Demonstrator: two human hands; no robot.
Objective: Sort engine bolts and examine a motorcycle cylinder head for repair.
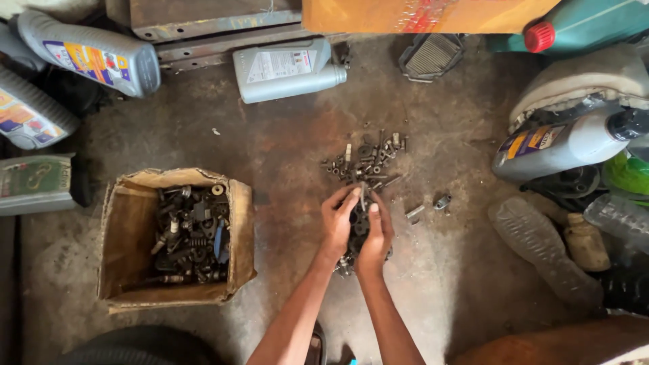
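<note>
Bolts (pixel 368 159) heaped beyond hands | cardboard box (pixel 128 236) left | oil bottle (pixel 287 67) beyond

Two bare forearms rose from the lower middle of the frame, with no sleeves, watch, bracelet or gloves showing anywhere on them. The left hand (pixel 338 220) and the right hand (pixel 377 233), just below the centre of the picture, were uncovered too, without rings, and the fingernails were short. Both forearms were slim and ran out of the bottom edge.
</note>
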